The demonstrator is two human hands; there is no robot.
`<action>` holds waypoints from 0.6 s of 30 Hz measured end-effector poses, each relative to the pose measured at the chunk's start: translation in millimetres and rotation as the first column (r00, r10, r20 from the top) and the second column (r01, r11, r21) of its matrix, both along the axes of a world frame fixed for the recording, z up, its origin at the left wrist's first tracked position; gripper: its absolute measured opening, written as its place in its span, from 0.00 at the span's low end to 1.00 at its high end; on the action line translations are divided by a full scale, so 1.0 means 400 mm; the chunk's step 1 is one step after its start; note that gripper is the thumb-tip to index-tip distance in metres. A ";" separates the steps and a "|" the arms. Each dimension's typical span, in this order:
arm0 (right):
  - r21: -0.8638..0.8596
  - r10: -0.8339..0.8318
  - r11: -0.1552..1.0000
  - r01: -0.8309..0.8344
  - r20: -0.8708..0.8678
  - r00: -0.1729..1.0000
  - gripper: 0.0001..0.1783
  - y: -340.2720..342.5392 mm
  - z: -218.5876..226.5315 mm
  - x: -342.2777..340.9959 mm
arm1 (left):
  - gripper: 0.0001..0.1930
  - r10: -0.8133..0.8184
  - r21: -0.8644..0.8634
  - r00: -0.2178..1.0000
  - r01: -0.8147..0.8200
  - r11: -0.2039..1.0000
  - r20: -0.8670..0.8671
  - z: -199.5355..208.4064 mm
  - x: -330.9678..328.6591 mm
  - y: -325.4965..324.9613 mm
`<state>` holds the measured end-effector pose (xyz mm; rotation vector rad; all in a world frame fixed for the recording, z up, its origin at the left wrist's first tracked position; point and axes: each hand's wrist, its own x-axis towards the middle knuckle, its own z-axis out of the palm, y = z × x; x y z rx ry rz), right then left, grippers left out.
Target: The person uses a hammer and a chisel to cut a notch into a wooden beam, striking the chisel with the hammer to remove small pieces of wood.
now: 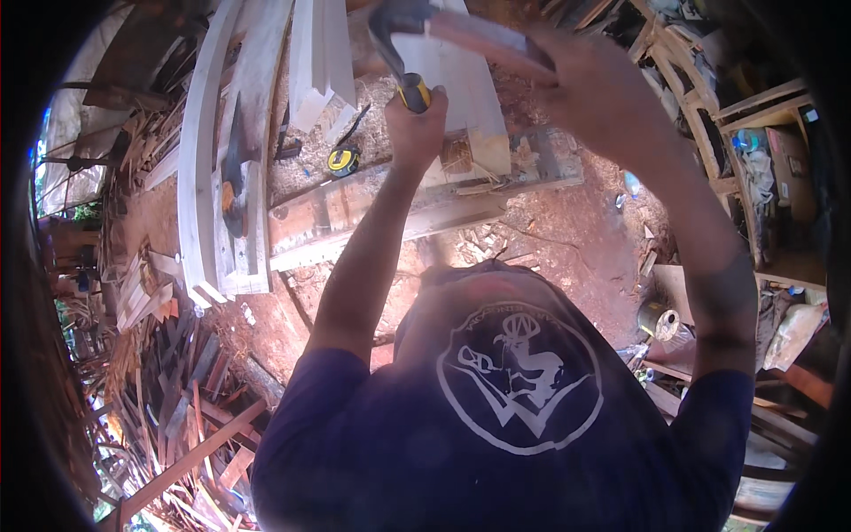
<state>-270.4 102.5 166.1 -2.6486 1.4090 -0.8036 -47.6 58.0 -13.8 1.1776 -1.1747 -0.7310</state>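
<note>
Left hand (417, 131) wraps a yellow-and-black tool handle (413, 92) at upper centre, likely steadying it over the pale beam (463, 84), right hand (572, 75) clenched round the blurred hammer (487, 40) well behind its head, presumably for leverage; tape measure (343, 160) lies left.

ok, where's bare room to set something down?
The bench plank looks bare below the tape measure, left of the left forearm. Reddish ground between the bench's right end and the tin can is mostly open. Crowded: around the left hand and pale boards; also the offcut pile, lower left.
</note>
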 end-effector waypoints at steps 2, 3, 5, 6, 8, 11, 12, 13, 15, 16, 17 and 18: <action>-0.094 0.042 0.995 -0.034 0.090 0.995 0.11 0.004 0.019 0.011 | 0.16 0.013 0.032 1.000 -0.013 0.999 -0.004 0.015 -0.003 0.003; -0.097 -0.002 0.995 0.017 0.155 0.988 0.13 0.012 0.021 0.020 | 0.16 0.011 0.030 1.000 -0.011 0.999 0.008 0.007 0.000 0.001; -0.097 -0.046 0.993 0.068 0.218 0.975 0.15 0.020 -0.001 0.027 | 0.15 0.031 0.020 0.997 -0.033 0.999 0.067 0.002 -0.004 0.001; 0.019 -0.055 0.998 0.055 0.038 0.998 0.13 0.024 -0.044 0.032 | 0.15 0.055 0.006 0.990 -0.057 0.998 0.132 -0.002 -0.002 0.001; 0.126 -0.045 0.990 0.063 -0.142 0.989 0.11 0.023 -0.081 0.030 | 0.14 0.055 -0.085 0.994 -0.048 0.995 0.091 -0.017 0.002 -0.011; 0.125 -0.028 0.991 0.039 -0.089 0.996 0.14 0.019 -0.050 0.003 | 0.14 0.041 -0.089 0.997 -0.035 0.995 0.069 0.004 -0.008 -0.021; 0.141 -0.017 0.990 0.030 -0.091 0.996 0.14 0.029 -0.025 0.009 | 0.14 0.043 0.025 0.995 -0.046 0.999 0.094 0.006 -0.004 0.004; 0.040 -0.018 0.999 0.016 0.044 0.999 0.14 0.034 -0.002 0.018 | 0.14 0.027 0.028 0.995 -0.030 0.999 0.099 -0.007 0.007 0.004; -0.084 -0.002 0.996 0.017 0.172 0.985 0.14 0.031 0.012 0.026 | 0.14 0.040 0.042 0.997 -0.043 0.998 0.071 0.003 0.006 0.006; -0.069 0.018 0.998 -0.001 0.243 0.970 0.17 0.029 -0.001 0.030 | 0.13 0.048 0.060 0.998 -0.051 0.997 0.046 0.006 0.006 0.005; -0.054 0.034 0.998 -0.019 0.310 0.950 0.19 0.029 -0.015 0.034 | 0.13 0.052 0.059 0.998 -0.054 0.997 0.040 0.003 0.006 0.004; -0.053 0.036 0.998 -0.021 0.304 0.952 0.19 0.025 -0.035 0.029 | 0.11 -0.011 0.076 1.000 0.013 0.997 -0.026 -0.004 0.007 0.003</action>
